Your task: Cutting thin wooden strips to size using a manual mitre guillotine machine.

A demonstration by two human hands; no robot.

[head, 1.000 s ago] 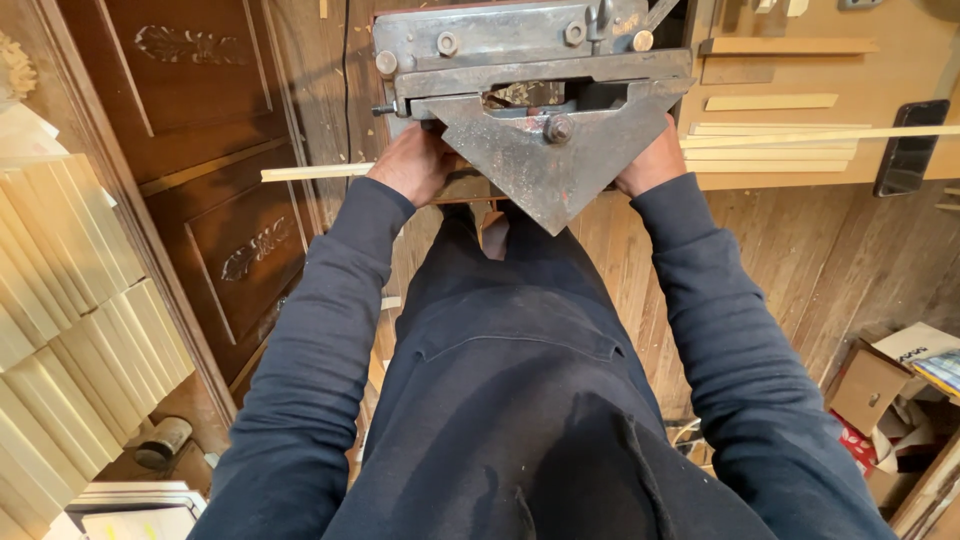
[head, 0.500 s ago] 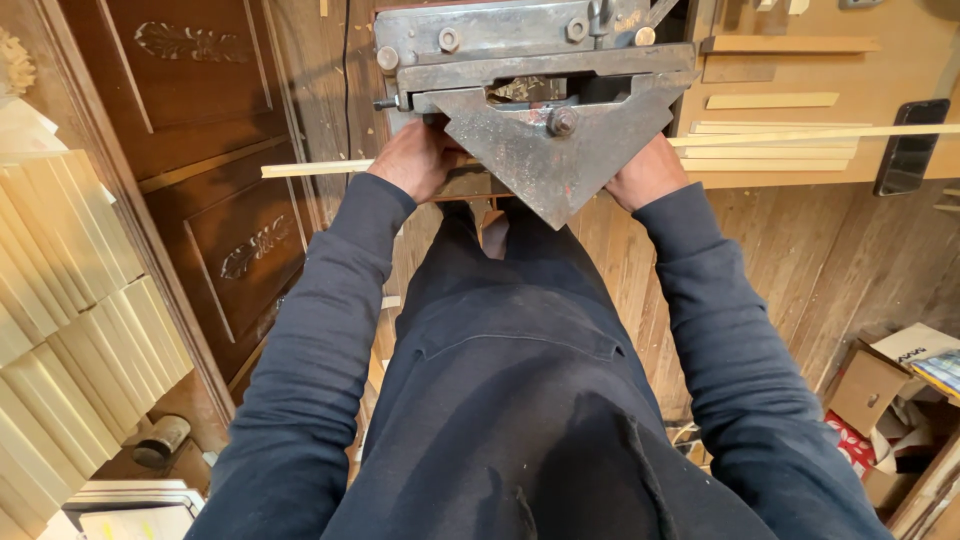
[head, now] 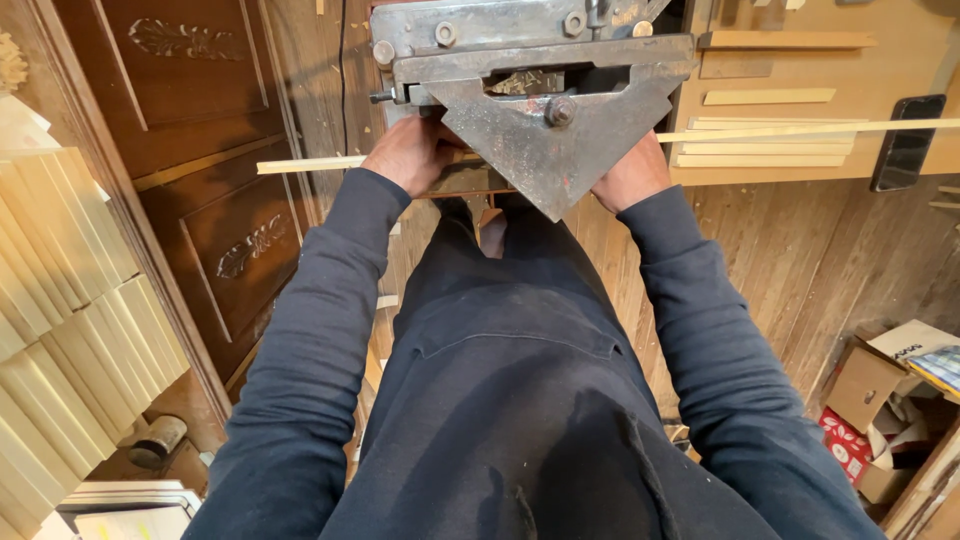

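While both dark sleeves reach forward from the body, the left hand point(head: 412, 152) is curled over a pale wood strip point(head: 310, 164) at the near left edge of the metal cutter point(head: 540, 110), its fingers hidden under the machine. The right hand point(head: 632, 172) presses against the cutter's right side, where a second strip point(head: 800, 130) runs out to the right; whether it grips that strip I cannot tell, since the fingers are out of sight. Between the hands hangs the cutter's rusty triangular plate point(head: 560, 165), point down. Left of the person lean stacked pale mouldings point(head: 70, 320) and a carved dark door point(head: 215, 180). Beyond the cutter, more strips point(head: 770, 96) lie on the bench point(head: 900, 60), beside a black phone point(head: 906, 142). Cardboard boxes point(head: 880, 390) sit on the floor at right.
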